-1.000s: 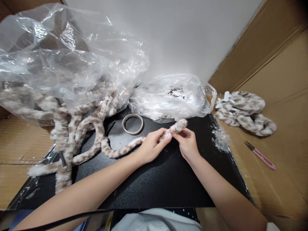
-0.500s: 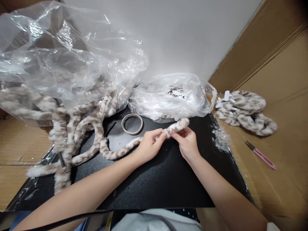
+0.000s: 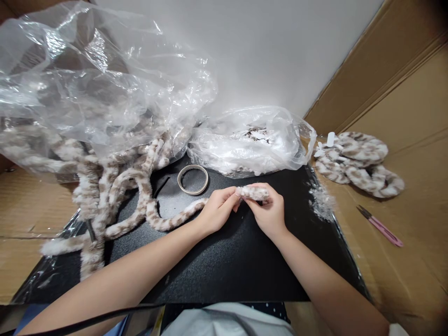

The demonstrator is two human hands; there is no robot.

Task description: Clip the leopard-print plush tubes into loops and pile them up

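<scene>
A long furry strip (image 3: 175, 221), white with brown patches, runs from the pile at the left into my hands. My left hand (image 3: 220, 209) is closed round it close to its end. Thumb and fingers of my right hand (image 3: 266, 210) pinch the short end piece, which lies across the fingers. The two hands nearly meet at the fingertips, so the exact grip there is partly hidden. Just beyond my left hand, a roll of tape (image 3: 192, 192) lies flat on the black table (image 3: 210, 275).
A large clear plastic bag (image 3: 105, 88) full of furry strips spreads over the left. A smaller plastic bag (image 3: 224, 144) with white pieces stands at the back. On cardboard at the right lie bundled furry strips (image 3: 364, 149) and pink-handled snips (image 3: 385, 231). Loose fluff (image 3: 321, 200) clings near the table's right edge.
The strip's free end has swung down from pointing up and right to lying nearly level across my right hand. My fingers have shifted slightly; both hands still hold the strip.
</scene>
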